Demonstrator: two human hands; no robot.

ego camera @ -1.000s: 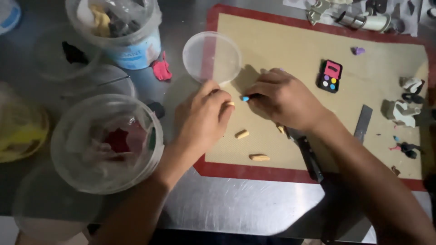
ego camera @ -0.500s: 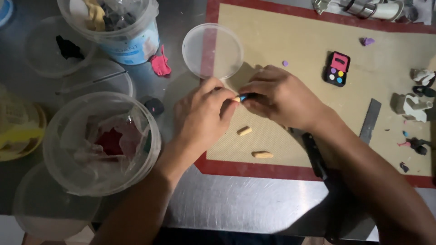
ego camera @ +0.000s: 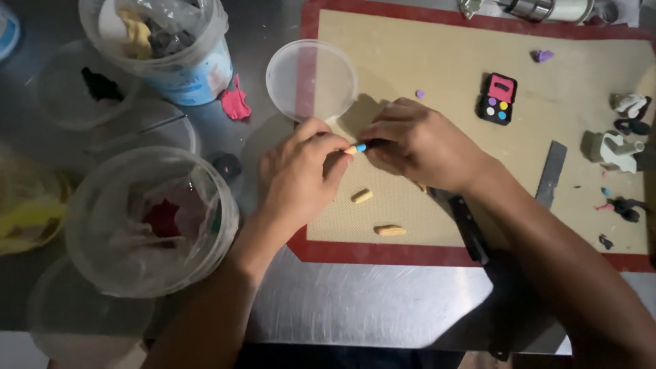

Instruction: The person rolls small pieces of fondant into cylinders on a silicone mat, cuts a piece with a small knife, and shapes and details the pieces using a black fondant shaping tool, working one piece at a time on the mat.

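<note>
Head view: both hands [ego camera: 355, 154] pinched on a small blue-and-tan piece [ego camera: 356, 148], beside blue-labelled tub [ego camera: 195, 68].

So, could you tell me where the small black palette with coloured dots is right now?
In the head view, the black palette lies on the baking mat, up and to the right of the right hand.

My one camera sits on my head and looks almost straight down, close in, on the steel table [ego camera: 383, 307]. My forearms enter from the near edge. The tan, red-bordered baking mat [ego camera: 437, 89] fills the right and far side, clear plastic tubs [ego camera: 147, 222] the left.
</note>
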